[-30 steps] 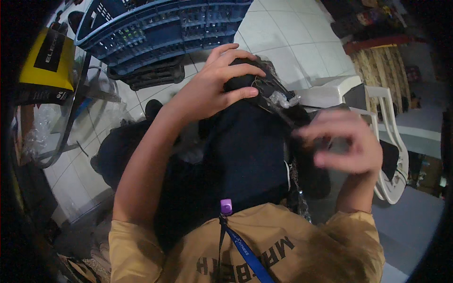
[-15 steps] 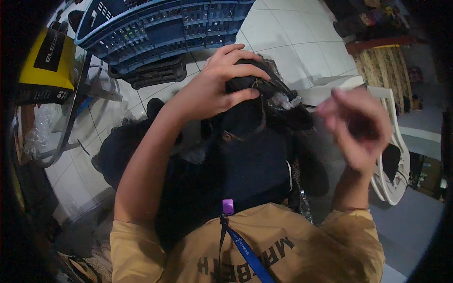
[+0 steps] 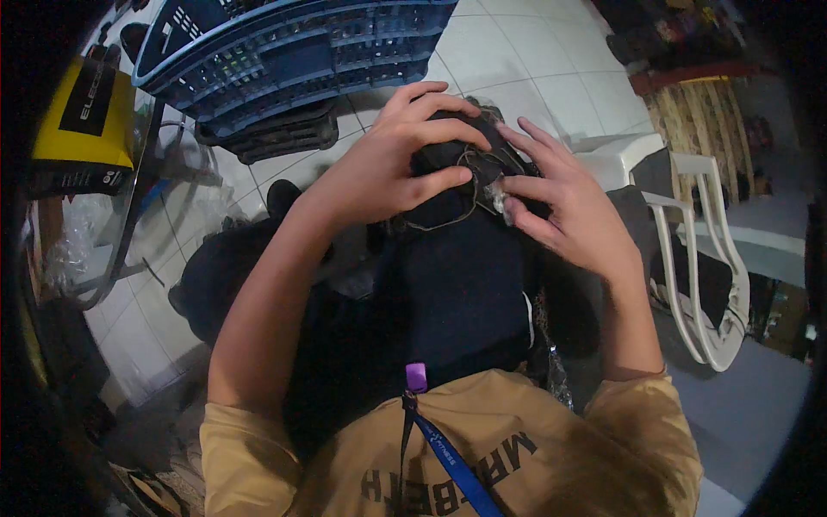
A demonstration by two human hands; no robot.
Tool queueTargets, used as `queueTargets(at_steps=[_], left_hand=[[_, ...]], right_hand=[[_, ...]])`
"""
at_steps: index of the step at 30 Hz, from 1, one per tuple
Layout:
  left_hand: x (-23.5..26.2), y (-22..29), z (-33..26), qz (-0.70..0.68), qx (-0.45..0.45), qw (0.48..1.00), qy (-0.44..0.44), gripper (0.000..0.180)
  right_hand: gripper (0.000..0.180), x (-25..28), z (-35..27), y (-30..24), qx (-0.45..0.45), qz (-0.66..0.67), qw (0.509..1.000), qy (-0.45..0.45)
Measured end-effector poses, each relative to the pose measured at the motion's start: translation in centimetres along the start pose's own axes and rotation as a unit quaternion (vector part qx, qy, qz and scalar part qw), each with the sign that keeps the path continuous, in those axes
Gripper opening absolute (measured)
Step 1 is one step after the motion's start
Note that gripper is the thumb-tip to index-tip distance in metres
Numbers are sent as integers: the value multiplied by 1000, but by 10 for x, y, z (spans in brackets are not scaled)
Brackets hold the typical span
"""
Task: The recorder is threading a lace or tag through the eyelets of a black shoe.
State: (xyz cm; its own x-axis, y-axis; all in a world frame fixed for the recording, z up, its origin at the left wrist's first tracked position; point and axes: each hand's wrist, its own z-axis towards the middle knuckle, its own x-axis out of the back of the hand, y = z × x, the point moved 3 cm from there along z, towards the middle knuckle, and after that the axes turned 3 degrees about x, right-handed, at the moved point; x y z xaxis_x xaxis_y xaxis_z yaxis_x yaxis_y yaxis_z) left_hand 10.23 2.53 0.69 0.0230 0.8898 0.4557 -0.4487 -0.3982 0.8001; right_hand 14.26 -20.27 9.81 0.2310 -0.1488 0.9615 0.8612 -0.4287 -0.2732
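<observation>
A black shoe-like item [image 3: 441,156] with thin loose cords rests over my dark-clothed lap; its exact kind is hard to make out. My left hand [image 3: 424,142] is closed over its left side, fingers curved across the top and thumb below. From the right, my right hand [image 3: 560,194] reaches onto it. Its thumb and index finger close on a small wad of crumpled clear plastic [image 3: 497,196] in the item, while the other fingers lie along the right edge. A thin cord [image 3: 448,226] hangs in a loop under my left thumb.
Ahead stands a blue plastic crate [image 3: 301,65] on a black crate [image 3: 276,133]. A yellow and black bag [image 3: 82,125] is at the left beside a metal frame [image 3: 129,215]. A white plastic chair [image 3: 719,327] is close on the right. A blue lanyard [image 3: 452,461] hangs over my shirt.
My right hand, blurred and apart on the right before, has come left onto the black item and its plastic. The cord has slackened into a loop. My left hand stays in place.
</observation>
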Motion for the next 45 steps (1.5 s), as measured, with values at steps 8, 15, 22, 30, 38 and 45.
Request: queueTargets(at_steps=[8,15,22,30,38,45], left_hand=[[-3,-1,2,5,-12,1000,16,38],[-1,0,1,-25,3,999,23,57],[0,-5,-1,-25,-13,1000,14,55],[-1,-8,3,-26,-24,999,11,52],[-3,-3,3,-39,-26,999,11,52],[4,-9,-2,12,-25,999,16,65]], right_hand=[[26,-7,1,13,-42,-68,997,-22],[21,-30,9,11,-39,39,997,47],[17,-22,8,13,31,-12,999,-28],[40,10,4,27,-1,60,998,9],[65,-28,53,17,-16,66,990,120],[61,-26,48,-2,-74,29,994,80]])
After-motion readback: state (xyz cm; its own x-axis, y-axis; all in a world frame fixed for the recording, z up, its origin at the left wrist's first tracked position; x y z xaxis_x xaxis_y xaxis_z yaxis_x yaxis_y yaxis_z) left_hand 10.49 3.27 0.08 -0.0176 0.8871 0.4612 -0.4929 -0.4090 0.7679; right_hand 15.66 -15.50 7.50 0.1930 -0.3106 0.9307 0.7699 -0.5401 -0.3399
